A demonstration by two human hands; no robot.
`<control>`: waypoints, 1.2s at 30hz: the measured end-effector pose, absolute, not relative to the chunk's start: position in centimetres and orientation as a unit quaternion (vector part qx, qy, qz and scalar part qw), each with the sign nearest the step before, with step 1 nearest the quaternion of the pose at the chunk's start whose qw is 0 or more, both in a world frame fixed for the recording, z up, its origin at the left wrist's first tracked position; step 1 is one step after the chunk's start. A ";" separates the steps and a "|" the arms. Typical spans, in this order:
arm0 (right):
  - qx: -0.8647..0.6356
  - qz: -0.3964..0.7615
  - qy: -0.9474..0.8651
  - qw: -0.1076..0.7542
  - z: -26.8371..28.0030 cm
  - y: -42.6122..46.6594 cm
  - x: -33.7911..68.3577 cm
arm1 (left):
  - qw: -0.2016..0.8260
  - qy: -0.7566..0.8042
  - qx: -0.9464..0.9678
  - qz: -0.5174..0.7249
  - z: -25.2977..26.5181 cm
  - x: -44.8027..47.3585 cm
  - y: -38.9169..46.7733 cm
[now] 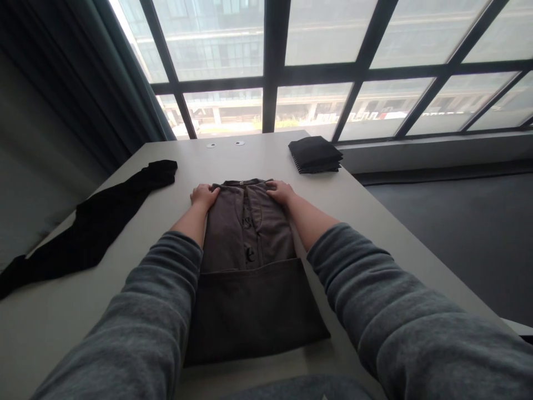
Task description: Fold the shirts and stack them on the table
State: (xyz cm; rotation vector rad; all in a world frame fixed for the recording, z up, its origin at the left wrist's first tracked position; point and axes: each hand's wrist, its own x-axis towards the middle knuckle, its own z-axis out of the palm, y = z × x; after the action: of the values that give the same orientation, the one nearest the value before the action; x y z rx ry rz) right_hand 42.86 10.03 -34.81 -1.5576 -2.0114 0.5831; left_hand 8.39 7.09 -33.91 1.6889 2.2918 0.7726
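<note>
A grey-brown shirt (225, 222) lies in front of me, with its collar at the far end. Its two sides are folded in towards the middle, and black letters show in the gap between them. The hem end (254, 311) is folded up over the near part as a wide, darker band. At the far left corner, my left hand (204, 195) is closed on the shoulder, thumb on top. My right hand (280, 191) grips the opposite shoulder the same way. Some of the fingertips are hidden by cloth.
The white table (166, 311) carries a black garment (104, 222) spread along the left and a stack of folded black cloth (315, 154) at the far right. Two small round fittings (225, 144) sit near the far edge. Beyond are windows and a dark curtain (95, 66).
</note>
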 end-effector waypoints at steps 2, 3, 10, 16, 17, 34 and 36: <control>-0.578 0.228 -0.737 0.265 -34.6 10.2 42.9 | 0.126 0.760 0.573 0.281 -33.6 8.2 7.5; -0.577 0.243 -0.728 0.280 -34.6 10.2 42.9 | 0.143 0.750 0.574 0.295 -33.5 8.1 7.5; -0.543 0.339 -0.600 0.479 -34.5 9.6 42.4 | 0.253 0.665 0.563 0.419 -32.0 8.7 7.2; -0.492 0.318 -0.601 0.543 -31.9 7.7 42.0 | 0.363 0.507 0.569 0.536 -28.2 9.2 5.2; -0.478 0.313 -0.607 0.552 -31.3 6.9 42.1 | 0.363 0.484 0.572 0.554 -27.6 9.1 4.4; -0.386 0.087 -0.882 0.256 -32.0 -8.4 49.0 | 0.172 0.538 0.775 0.284 -30.0 7.6 -13.7; -0.377 0.076 -0.886 0.260 -31.7 -8.4 49.3 | 0.169 0.541 0.771 0.291 -29.8 7.4 -13.5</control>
State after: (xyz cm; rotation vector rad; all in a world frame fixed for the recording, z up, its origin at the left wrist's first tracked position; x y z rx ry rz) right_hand 49.28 -8.38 -31.71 -1.0226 -2.3995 0.2068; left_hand 7.40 -13.51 -29.80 2.1914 1.5377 0.8263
